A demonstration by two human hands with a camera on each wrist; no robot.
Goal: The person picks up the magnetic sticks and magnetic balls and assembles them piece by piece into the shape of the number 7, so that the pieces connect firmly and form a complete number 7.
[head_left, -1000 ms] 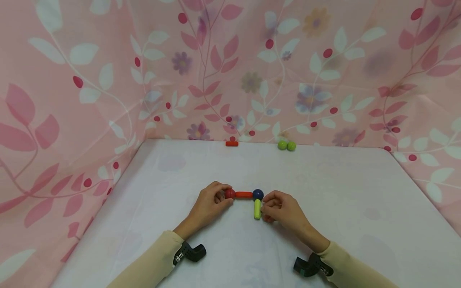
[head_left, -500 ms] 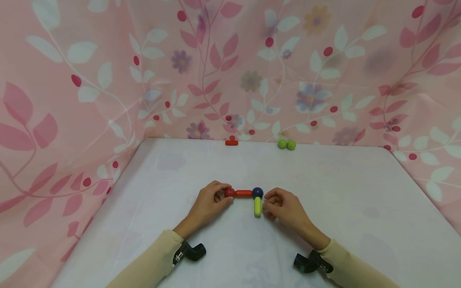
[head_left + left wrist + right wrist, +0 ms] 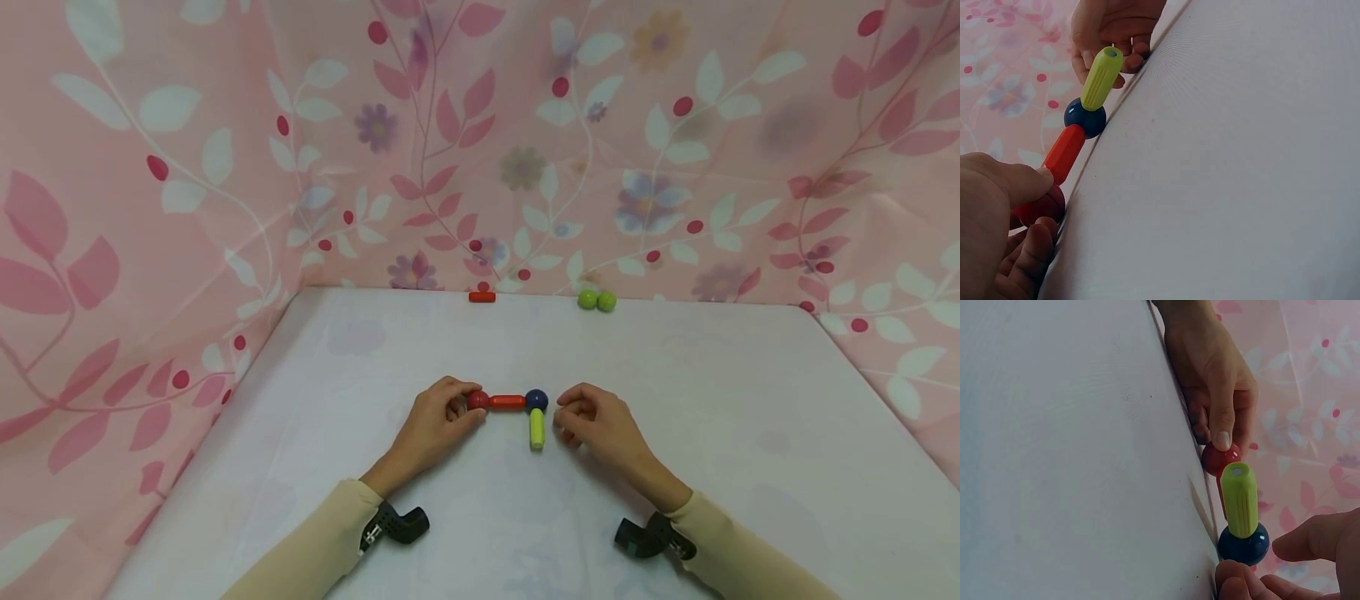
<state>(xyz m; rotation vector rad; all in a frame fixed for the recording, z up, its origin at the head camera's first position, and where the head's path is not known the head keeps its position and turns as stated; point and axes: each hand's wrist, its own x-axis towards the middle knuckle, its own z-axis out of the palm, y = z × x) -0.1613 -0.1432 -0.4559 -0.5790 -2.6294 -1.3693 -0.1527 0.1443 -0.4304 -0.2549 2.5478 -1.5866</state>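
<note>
Red ball (image 3: 478, 402), white tabletop (image 3: 510, 508), floral backdrop (image 3: 480, 150)

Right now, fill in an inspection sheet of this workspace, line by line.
Surface: white fabric-looking tabletop with faint blotches.
Job's things: glossy red ball, faceted red rod, glossy dark-blue ball and ridged yellow-green rod, joined in that order.
Clutter: second red rod and two round light-green balls, all at the far edge.
Hands: left hand pinches the red ball; right hand is beside the dark-blue ball, apart from it, holding nothing.
Cables: nothing seen.
Surroundings: pink floral fabric behind and on both sides.
</note>
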